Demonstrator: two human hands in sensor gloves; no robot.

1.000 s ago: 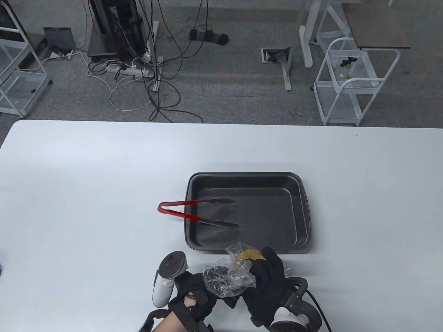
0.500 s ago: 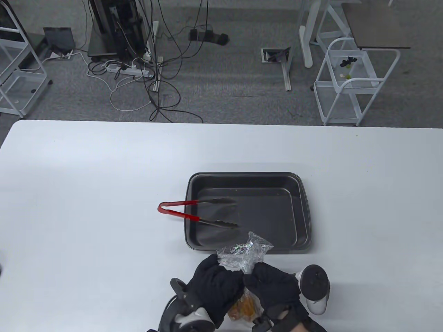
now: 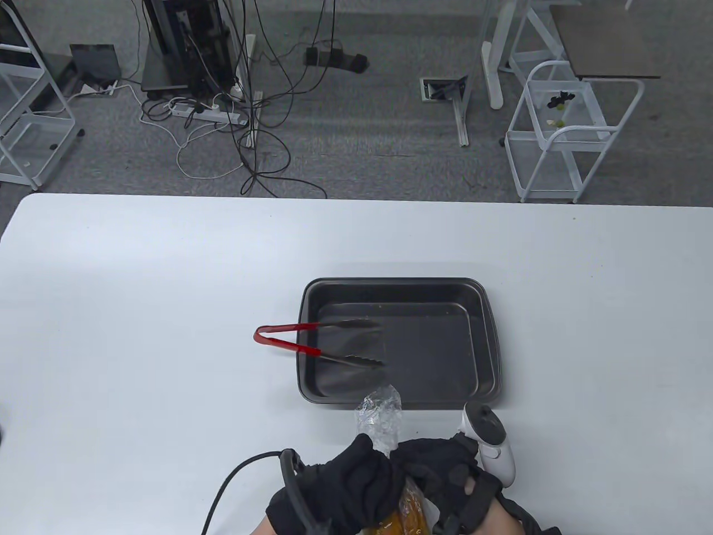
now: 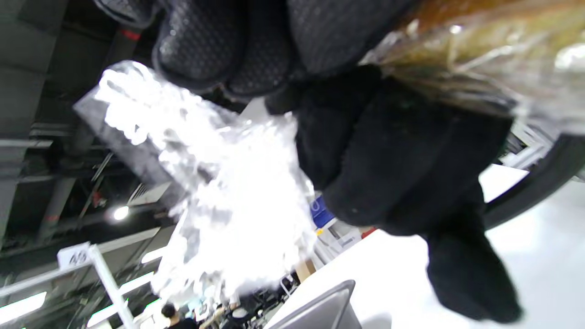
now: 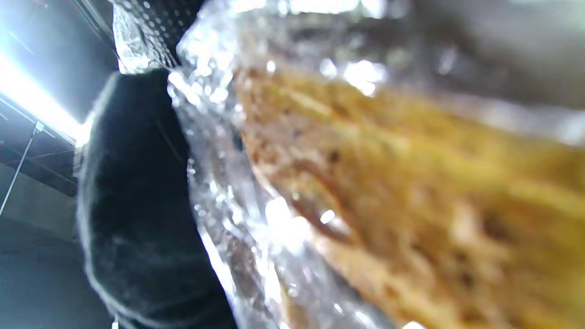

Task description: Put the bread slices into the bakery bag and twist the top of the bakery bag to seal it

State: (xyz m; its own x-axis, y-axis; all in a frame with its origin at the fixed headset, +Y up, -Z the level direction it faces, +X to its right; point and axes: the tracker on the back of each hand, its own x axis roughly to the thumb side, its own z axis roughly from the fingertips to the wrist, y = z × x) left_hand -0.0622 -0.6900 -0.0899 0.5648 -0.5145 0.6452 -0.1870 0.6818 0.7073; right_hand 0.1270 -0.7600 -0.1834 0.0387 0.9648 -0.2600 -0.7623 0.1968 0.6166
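The clear bakery bag [image 3: 380, 419] is held between both black-gloved hands at the table's near edge. Its gathered top sticks out as a narrow crinkled neck toward the tray. My left hand [image 3: 356, 476] grips the bag just below the neck. My right hand [image 3: 437, 465] grips it from the other side, its white tracker [image 3: 486, 440] pointing up. Brown bread slices [image 3: 411, 511] show through the plastic between the palms. The left wrist view shows the bright bag top [image 4: 219, 192] under my curled fingers [image 4: 228, 45]. In the right wrist view, bread [image 5: 411, 183] fills the frame behind the plastic.
A dark baking tray [image 3: 494, 362] lies just beyond the hands, with nothing in it but the tips of the tongs. Red-handled tongs [image 3: 289, 345] rest over its left rim. A black cable [image 3: 223, 501] trails from the left glove.
Both hands have turned around the bag and drawn back toward the near edge. The bag's loose top has tightened into a narrower neck. The right tracker has swung up.
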